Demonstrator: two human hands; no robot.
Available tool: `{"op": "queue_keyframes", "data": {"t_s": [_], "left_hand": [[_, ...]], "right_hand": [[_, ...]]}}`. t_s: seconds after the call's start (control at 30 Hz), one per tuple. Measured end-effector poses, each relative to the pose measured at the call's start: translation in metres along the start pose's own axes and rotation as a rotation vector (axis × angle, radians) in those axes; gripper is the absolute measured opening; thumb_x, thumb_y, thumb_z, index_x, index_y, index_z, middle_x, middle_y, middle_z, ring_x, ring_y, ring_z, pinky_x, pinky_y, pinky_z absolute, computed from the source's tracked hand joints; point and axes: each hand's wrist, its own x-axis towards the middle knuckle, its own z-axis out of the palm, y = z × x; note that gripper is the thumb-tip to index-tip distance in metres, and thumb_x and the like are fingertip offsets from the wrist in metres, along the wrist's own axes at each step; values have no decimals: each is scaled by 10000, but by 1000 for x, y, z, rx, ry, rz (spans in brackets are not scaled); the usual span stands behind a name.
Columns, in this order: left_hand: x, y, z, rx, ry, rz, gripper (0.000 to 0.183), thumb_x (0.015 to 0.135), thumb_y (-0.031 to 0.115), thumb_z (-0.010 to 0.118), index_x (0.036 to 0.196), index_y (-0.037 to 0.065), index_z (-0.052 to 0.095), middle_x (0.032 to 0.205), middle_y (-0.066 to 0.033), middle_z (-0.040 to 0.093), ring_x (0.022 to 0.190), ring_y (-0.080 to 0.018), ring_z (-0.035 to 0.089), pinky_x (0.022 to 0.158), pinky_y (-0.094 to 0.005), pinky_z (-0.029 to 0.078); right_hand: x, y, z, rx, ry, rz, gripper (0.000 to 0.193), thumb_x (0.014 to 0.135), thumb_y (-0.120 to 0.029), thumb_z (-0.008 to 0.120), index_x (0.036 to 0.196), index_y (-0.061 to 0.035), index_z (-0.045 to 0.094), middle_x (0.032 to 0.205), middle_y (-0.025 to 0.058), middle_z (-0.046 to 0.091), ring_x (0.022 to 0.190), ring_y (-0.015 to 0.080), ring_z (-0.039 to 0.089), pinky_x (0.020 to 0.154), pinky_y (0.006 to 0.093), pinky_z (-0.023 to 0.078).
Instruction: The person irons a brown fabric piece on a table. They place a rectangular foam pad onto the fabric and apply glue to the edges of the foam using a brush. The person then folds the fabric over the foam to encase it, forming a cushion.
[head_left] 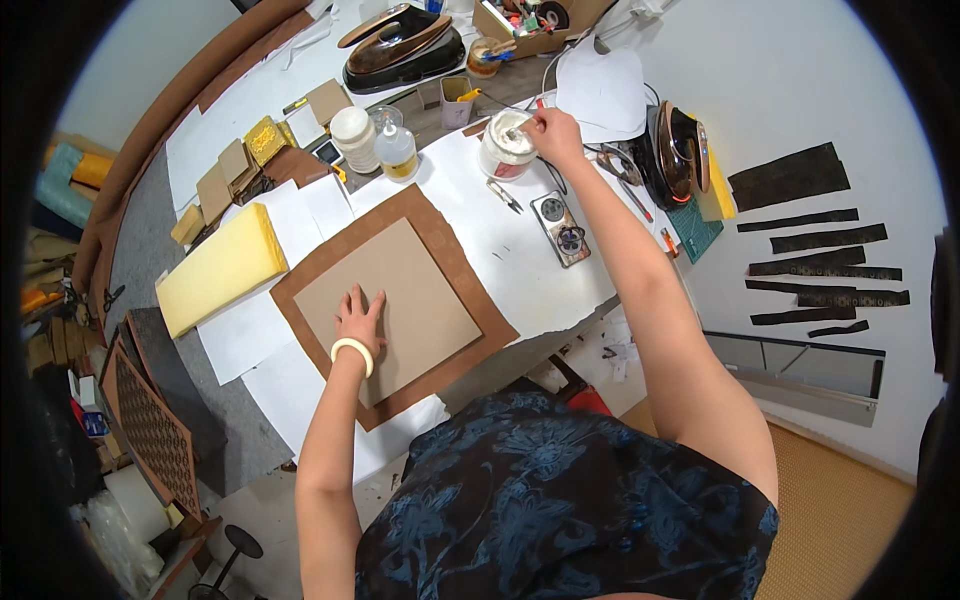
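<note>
My left hand (359,322) lies flat with fingers spread on a square beige board (420,290). Under the board is a larger brown sheet (330,250), probably leather, showing as a border all round it. My right hand (556,136) reaches to an uncapped jar of white paste (508,158) at the back of the table. Its fingers are closed together at the jar's rim; what they hold is too small to make out. Close to the jar stand a clear squeeze bottle (397,155) and a white tub (353,139).
A phone (561,229) and small pliers-like tool (504,196) lie right of the board. Yellow foam (222,268) lies left. Irons (672,155) (402,47) stand at the right and back. Dark strips (825,270) hang on the right wall.
</note>
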Motion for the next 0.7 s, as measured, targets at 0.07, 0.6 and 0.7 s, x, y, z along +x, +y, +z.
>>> {"op": "queue_keyframes", "data": {"t_s": [0.07,0.6,0.7], "left_hand": [[2,3,1,10,-8,-23,1102,728,107,931,1633,327,342,1757,-174,100,1596,-435,164,1233,-681,298],[4,9,-1,-10,5,-13,1067,735,69,913,1615,321,363,1758,-169,90,1594,-437,156,1247,-654,278],[4,5,6,-11,30,-6,1069,732,72,916,1613,325,366,1760,-162,89,1595,-434,156,1245,-659,280]], "right_hand": [[1,-9,6,11,54,-96,299,864,-326,766,816,-33,732,798,182,728,742,378,703,695,469,552],[3,6,-46,449,233,80,145,913,-152,723,998,-60,796,732,60,744,632,117,672,638,270,540],[-12,-1,-57,588,138,85,152,979,-93,694,1091,-46,785,793,31,745,718,58,655,673,225,521]]}}
